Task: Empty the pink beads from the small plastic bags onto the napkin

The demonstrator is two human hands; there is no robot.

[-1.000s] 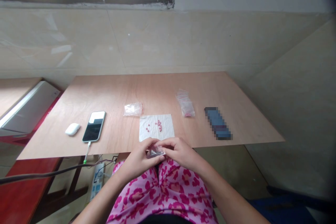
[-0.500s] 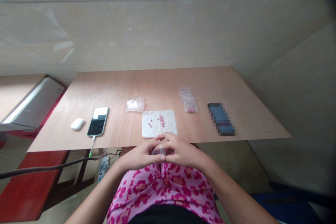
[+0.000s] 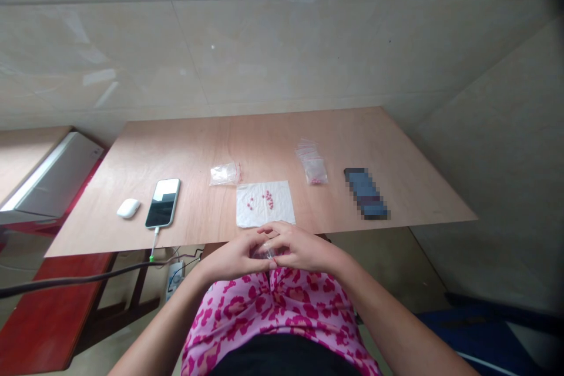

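- The left hand [image 3: 235, 255] and the right hand [image 3: 299, 249] meet just in front of the near edge of the desk [image 3: 396, 147], above the lap in pink patterned cloth [image 3: 273, 311].
- Between them sits a small clear plastic bag [image 3: 264, 251], mostly hidden by the hands; its contents cannot be told.
- The fingers [image 3: 254, 239] of the left hand are curled in and pinch the bag from its left side.
- The fingers of the right hand are likewise bent close and grip the same bag from its right side.
- The bag is off the desk, held just below and in front of the white paper sheet [image 3: 264, 204].
- The white paper sheet lies on the desk at its near edge and carries small pink beads [image 3: 267, 198], scattered in two loose groups.
- A crumpled clear bag [image 3: 224, 173] lies just behind the sheet, to its left.
- A pile of small clear bags [image 3: 312, 163] lies behind and to the right of the sheet; the nearest one shows pink beads in it.
- A dark flat object [image 3: 365, 192], blurred out, lies well to the right of the sheet.
- A phone [image 3: 163, 202] with a cable plugged in lies to the left of the sheet, and a white earbud case [image 3: 128, 208] lies just beyond the phone.
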